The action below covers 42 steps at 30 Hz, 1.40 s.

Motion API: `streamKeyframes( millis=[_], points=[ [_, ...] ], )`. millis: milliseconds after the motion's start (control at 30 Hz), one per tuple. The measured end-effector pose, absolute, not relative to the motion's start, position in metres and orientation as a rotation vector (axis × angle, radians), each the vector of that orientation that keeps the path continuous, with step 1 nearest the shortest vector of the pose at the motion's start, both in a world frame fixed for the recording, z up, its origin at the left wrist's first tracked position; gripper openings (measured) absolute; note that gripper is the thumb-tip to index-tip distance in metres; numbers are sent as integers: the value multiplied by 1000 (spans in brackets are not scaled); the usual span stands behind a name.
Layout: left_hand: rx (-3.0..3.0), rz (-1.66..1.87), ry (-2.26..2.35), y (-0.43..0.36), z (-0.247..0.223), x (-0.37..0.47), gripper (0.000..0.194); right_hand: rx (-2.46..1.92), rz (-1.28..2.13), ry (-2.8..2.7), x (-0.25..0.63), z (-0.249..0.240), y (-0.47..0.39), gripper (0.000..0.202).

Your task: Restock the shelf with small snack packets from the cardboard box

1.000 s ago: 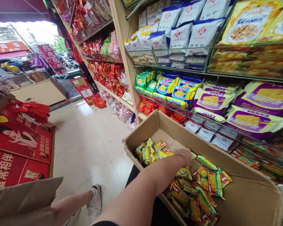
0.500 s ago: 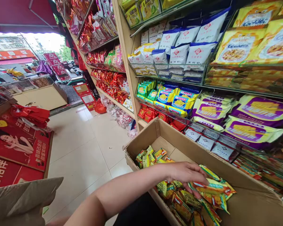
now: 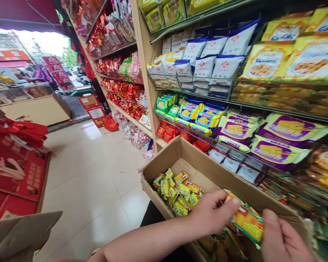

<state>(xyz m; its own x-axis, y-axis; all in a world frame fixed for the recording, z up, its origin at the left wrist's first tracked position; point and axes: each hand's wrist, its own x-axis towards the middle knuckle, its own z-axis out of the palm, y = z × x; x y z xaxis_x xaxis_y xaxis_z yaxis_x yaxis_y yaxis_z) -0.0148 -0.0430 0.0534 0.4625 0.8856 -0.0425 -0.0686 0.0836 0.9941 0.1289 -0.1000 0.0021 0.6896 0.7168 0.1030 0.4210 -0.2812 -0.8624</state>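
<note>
Above the open cardboard box (image 3: 158, 198), my left hand (image 3: 214, 213) pinches one end of a yellow and orange snack packet (image 3: 247, 220) with green edges. My right hand (image 3: 282, 236) closes round the other end, its thumb on the near side. The packet lies tilted between both hands, and part of a second one may be behind it; I cannot tell. In the left end of the box sits a pile of small yellow packets (image 3: 177, 193). Larger wrapped packets (image 3: 215, 247) lie below my hands, partly hidden by my forearm.
Shelves with glass fronts hold purple biscuit bags (image 3: 280, 153), white and blue bags (image 3: 203, 67) and yellow cookie bags (image 3: 268, 60). A cardboard flap (image 3: 19, 233) juts in at lower left. Red display boards (image 3: 19, 171) stand left of the tiled floor (image 3: 98, 171).
My left hand has lifted from the packets in the box, now with a packet in its fingers. My right hand has come into view at the packet's other end. The view has shifted slightly.
</note>
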Motion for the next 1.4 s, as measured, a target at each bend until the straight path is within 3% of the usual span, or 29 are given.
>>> streamKeyframes(
  millis=[167,467,733,900,1100,1233,1400],
  points=[
    [1426,938,926,-34,52,-15,46,-1813,455,-914,104,36,-90,50],
    [2004,896,1194,-23,38,-18,38,-1820,381,-894,105,18,-84,48],
    [2030,818,1186,-23,38,-13,38,-1447,803,-777,115,5,-95,36],
    [2004,776,1083,-25,48,-6,40,-1347,1107,-867,126,16,-119,40],
    [1935,671,917,-29,55,-7,39,-1464,673,-502,179,20,-136,45],
    [2016,454,914,-33,50,-24,33,-1544,517,-363,241,-15,-130,53],
    [2112,220,893,-48,37,-45,23,-1877,305,-596,298,-63,-98,52]
  ],
)
